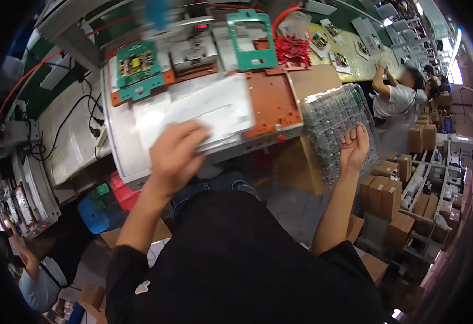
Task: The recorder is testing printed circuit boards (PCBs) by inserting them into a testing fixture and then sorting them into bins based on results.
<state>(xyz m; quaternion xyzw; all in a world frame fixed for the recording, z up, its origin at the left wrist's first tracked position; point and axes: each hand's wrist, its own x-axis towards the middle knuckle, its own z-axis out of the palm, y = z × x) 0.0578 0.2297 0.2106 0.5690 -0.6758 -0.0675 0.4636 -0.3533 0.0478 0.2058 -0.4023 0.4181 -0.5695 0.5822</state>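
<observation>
My left hand (pixel 177 154) is smeared by motion over the front part of a white flat sheet or panel (pixel 215 105). Its fingers bend toward the sheet, but whether they grip it cannot be made out. Off to the right, my right hand (pixel 354 148) is raised with its fingers curled in; anything inside them is hidden. Below and behind that hand lies a clear plastic tray (pixel 331 116) packed with small circuit boards. The white sheet lies on the bench fixture, partly over an orange-brown plate (pixel 271 100).
A green frame (pixel 250 40) stands at the back, beside a heap of red parts (pixel 292 51). At back left a circuit board (pixel 138 65) sits in a green holder. Cardboard (pixel 296 167) is under the tray. Co-workers sit at far right (pixel 401 94) and lower left (pixel 42 281).
</observation>
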